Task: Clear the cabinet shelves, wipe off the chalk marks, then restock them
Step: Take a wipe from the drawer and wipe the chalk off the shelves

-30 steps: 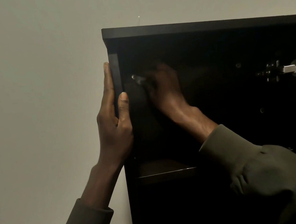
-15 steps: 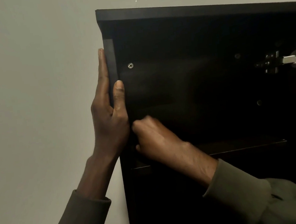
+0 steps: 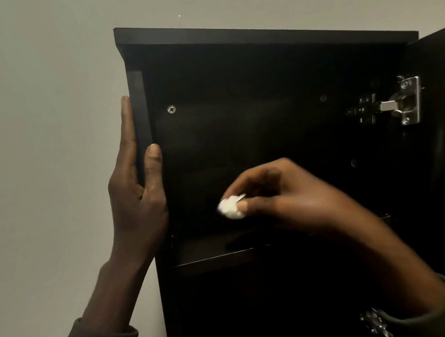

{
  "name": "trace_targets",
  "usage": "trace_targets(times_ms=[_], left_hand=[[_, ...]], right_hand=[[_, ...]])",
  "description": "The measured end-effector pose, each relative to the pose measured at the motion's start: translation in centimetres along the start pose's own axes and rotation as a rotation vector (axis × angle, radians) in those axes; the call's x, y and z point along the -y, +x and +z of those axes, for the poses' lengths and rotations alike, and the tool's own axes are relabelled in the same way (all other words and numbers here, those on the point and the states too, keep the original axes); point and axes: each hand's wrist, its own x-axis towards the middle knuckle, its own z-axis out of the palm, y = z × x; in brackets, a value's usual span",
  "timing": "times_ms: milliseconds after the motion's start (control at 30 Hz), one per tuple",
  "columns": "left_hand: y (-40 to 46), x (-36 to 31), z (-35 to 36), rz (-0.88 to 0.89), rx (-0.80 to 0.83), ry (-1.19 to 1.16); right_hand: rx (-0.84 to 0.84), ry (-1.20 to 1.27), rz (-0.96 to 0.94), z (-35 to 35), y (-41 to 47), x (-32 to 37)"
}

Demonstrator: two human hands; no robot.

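In the head view, the dark brown wooden wall cabinet (image 3: 257, 41) stands open, and the left hand (image 3: 139, 193) braces its left side panel with straight fingers outside and thumb on the front edge. Inside the cabinet, just above its dark shelf (image 3: 211, 254), the right hand (image 3: 281, 192) pinches a small crumpled white wipe (image 3: 229, 208) between fingertips and thumb; a silver metal hinge (image 3: 401, 101) sits at the cabinet's right side.

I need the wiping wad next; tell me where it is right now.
In the head view the white wad sits low in the middle, pinched in the right hand inside the dark cabinet, just above the shelf.
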Motion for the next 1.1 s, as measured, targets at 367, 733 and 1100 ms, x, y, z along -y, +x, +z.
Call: trace_targets(times_ms=[367, 733, 1100], left_hand=[[-0.4, -0.2, -0.1, -0.002, 0.011, -0.049], [-0.4, 0.0, -0.3, -0.004, 0.038, -0.03], [-0.5, 0.0, -0.3, -0.002, 0.022, -0.021]], right_hand=[[-1.009, -0.402, 0.147, -5.0, 2.5, -8.6], [-0.378, -0.569, -0.126, 7.4, 6.0, -2.1], [0.198, -0.232, 0.023, 5.9, 2.6, 0.8]])
